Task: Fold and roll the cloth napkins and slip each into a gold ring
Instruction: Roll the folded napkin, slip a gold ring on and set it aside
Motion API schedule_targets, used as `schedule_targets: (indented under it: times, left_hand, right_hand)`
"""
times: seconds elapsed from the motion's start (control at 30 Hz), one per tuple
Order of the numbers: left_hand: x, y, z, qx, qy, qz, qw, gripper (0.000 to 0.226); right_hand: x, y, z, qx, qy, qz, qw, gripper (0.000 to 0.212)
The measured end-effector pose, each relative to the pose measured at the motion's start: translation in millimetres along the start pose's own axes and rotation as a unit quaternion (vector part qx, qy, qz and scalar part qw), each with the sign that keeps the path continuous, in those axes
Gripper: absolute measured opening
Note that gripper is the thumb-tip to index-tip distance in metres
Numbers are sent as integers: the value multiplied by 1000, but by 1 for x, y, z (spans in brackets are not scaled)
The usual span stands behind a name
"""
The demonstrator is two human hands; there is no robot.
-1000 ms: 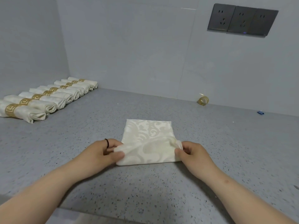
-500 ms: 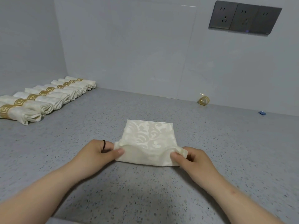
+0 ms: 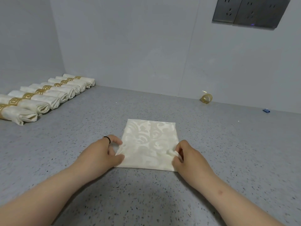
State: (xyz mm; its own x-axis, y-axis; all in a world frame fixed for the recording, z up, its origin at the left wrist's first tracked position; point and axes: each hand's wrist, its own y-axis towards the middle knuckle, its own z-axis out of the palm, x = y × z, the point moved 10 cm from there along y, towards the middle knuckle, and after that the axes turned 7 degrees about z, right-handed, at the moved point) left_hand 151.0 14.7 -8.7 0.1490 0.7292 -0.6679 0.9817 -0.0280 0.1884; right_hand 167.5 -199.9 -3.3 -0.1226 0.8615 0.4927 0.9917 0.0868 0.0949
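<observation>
Napkin (image 3: 150,144) lies folded into a rough square, flat on the desk (image 3: 228,152), centre, just ahead of both hands. Cream damask, looks light, soft and limp, probably a bit slick, so layers may slide and the roll can loosen if not held at both ends. No fragility concern. Best hold, I'd say: the two near corners or side edges, thumb on top, then roll away toward the far edge with even tension.

Left hand (image 3: 101,154): fingers (image 3: 116,141) curled at the left edge, thumb pressing down near the corner, pinching up a small fold of cloth. A black band sits on one finger.

Right hand (image 3: 187,159): fingers (image 3: 176,154) bunched on the right edge, pinching a small pucker of cloth. Neither hand is slack; both grasp the napkin.

Roll looks barely begun; most of the cloth is flat.

Spare ring (image 3: 206,98) sits well apart by the back wall. Finished rolls (image 3: 48,95), ringed, line up far left.
</observation>
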Motion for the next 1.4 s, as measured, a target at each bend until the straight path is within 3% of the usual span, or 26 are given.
schedule_targets:
  times: [0.1, 0.27, 0.33, 0.53, 0.67, 0.83, 0.93, 1.03, 1.2, 1.4]
  left_hand:
    - [-11, 1, -1, 6, 71, 71, 995, 39]
    - [-44, -5, 6, 13, 205, 307, 929, 30]
    - [-41, -6, 9, 20, 221, 327, 918, 28]
    - [-31, -9, 8, 25, 168, 312, 935, 62]
    - [-25, -6, 4, 14, 135, 276, 951, 81]
    - [-30, -3, 1, -11, 168, 270, 948, 50]
    - [-24, -2, -7, -26, 111, 203, 972, 31]
    - [-34, -9, -10, -29, 23, 186, 982, 12]
    - [-8, 2, -2, -18, -95, 74, 993, 22]
    - [6, 10, -4, -68, -90, 0, 994, 12]
  right_hand:
    - [2, -2, -4, -12, 12, -4, 1000, 16]
    - [11, -3, -7, -23, -4, -90, 996, 22]
    - [11, 0, -4, -1, -3, -114, 994, 21]
    - [0, 5, -5, 59, -7, -99, 993, 24]
    - [-2, -1, 6, 129, -79, -103, 983, 78]
    - [1, 1, -1, 99, -92, -119, 984, 55]
    - [0, 2, 0, 107, -66, -113, 986, 38]
    - [-8, 2, -3, 142, 21, -68, 987, 7]
    - [-21, 8, -6, 145, 126, -1, 981, 31]
    - [-24, 21, -10, 11, 106, 38, 994, 43]
